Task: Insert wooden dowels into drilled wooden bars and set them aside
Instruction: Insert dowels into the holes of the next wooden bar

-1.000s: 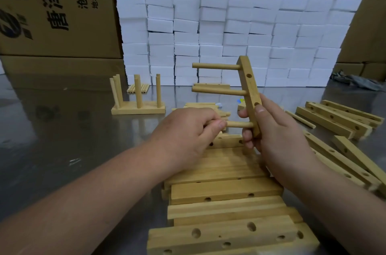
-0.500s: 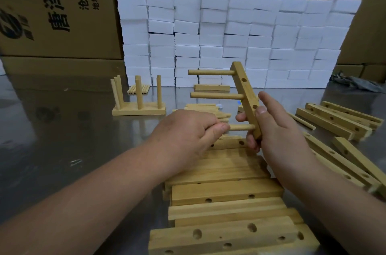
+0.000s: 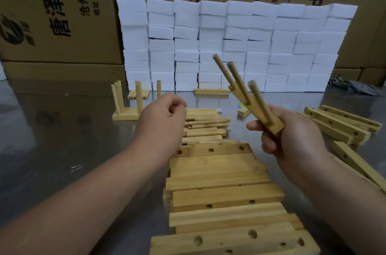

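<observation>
My right hand [image 3: 292, 135] grips the near end of a drilled wooden bar [image 3: 269, 123] that carries three dowels [image 3: 236, 79]; the dowels point up and away to the left. My left hand [image 3: 165, 119] hovers apart from it, fingers loosely curled and holding nothing. Below the hands a row of drilled bars [image 3: 217, 173] lies on the metal table. Loose dowels [image 3: 204, 125] sit in a pile just beyond them. A finished bar with upright dowels [image 3: 127, 106] stands at the left.
More drilled bars [image 3: 342, 127] lie at the right. A small bundle of dowels [image 3: 139, 94] and a single bar [image 3: 211, 91] rest by a wall of white foam blocks [image 3: 229, 46]. Cardboard boxes [image 3: 58, 12] stand behind. A grey cloth [image 3: 355, 85] lies far right.
My left hand has let go of the lowest dowel and drawn back to the left. My right hand has turned the bar, so the dowels now point up and away instead of sideways.
</observation>
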The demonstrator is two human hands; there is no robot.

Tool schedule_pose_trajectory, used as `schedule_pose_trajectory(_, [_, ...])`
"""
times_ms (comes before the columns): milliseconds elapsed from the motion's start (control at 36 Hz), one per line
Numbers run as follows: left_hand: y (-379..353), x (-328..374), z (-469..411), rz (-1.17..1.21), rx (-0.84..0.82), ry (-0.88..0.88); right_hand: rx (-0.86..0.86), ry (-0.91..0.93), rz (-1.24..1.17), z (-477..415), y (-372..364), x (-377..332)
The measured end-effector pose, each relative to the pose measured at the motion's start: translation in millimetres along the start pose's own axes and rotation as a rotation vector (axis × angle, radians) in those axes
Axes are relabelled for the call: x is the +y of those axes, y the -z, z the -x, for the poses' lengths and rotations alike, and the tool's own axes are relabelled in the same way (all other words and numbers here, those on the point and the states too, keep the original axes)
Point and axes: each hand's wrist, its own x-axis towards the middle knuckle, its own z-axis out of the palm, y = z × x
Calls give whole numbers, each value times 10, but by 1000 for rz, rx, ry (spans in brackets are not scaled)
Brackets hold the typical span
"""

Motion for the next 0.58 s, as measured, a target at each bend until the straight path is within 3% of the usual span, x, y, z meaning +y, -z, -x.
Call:
schedule_pose_trajectory(139, [6, -67, -84, 80, -88, 124, -92, -10, -36, 3, 39, -4])
schedule_pose_trajectory(361, [36, -37, -74, 135, -335, 69, -300, -112, -17, 4, 63, -17])
schedule_pose_trajectory(583, [99, -85, -119, 148, -358, 75, -338, -243, -151, 1, 65, -36])
